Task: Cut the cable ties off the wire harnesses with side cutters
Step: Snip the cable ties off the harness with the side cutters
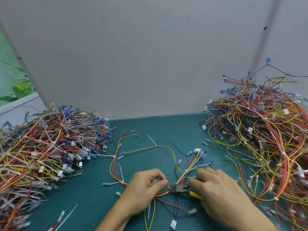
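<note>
Lying low on the green table (93,189) between the two hands, the side cutters (180,188) point left, their dark nose right against the left hand's fingertips and their yellow handles running back under the right palm. The right hand (218,194) is wrapped around those handles, one finger resting along the top of the cutter head. The left hand (146,185) is curled, thumb and forefinger pinching the wire harness (190,169) just where the nose meets it; a thin white cable tie (160,170) tail sticks up from between its fingers. How far the cutting edges are apart cannot be told. The harness's red, yellow and black leads fan out beyond the hands. Farther back, a left pile (50,147) and a taller right pile (266,139) of harnesses flank the table, against a grey wall (133,55).
</note>
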